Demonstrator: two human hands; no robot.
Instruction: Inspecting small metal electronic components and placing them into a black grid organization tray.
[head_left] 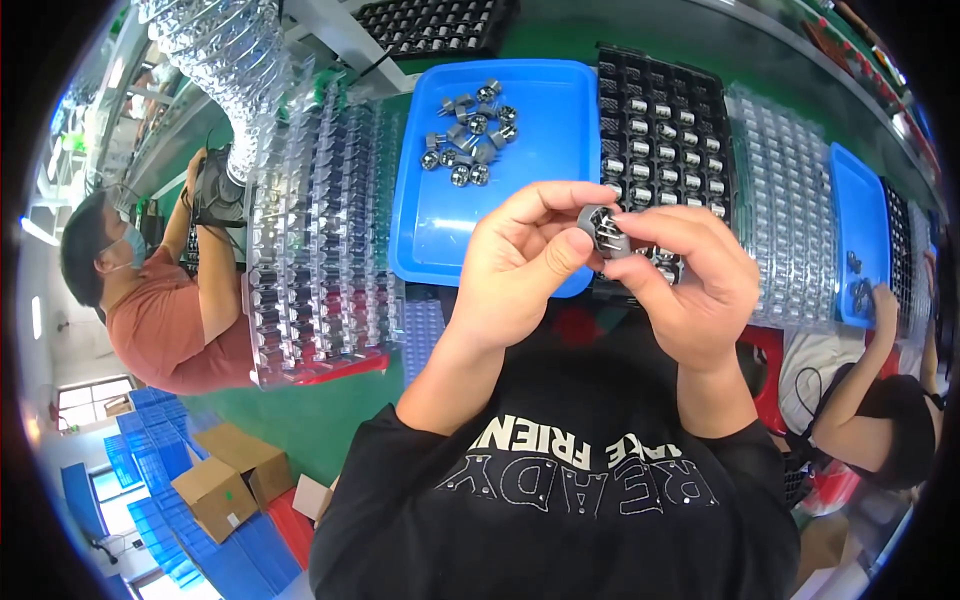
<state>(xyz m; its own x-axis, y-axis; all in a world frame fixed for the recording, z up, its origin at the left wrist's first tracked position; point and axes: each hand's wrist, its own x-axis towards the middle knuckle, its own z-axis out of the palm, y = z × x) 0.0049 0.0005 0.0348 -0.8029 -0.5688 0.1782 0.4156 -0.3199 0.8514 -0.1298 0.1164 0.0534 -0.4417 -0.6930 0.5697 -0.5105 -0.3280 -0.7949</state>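
Note:
A small grey round part (604, 232) with a dark hollow face and thin metal pins is between my two hands. My left hand (532, 245) pinches its left side between thumb and fingers. From the other side my right hand (692, 280) grips it, fingertips at the rim and pins. Just beyond my left hand stands a blue plastic tray (545, 120), where several similar grey round parts (478, 124) lie loose in a cluster. Right behind my right hand, a black compartment tray (655, 85) holds silver cylindrical pieces in rows, partly covered by my hands.
Stacked clear plastic trays (325, 230) stand at the left, another clear tray (785, 190) at the right. A co-worker (165, 300) sits far left near a silver flexible duct (225, 60). At the right, another person's hand (885, 305) reaches to a second blue tray (860, 195).

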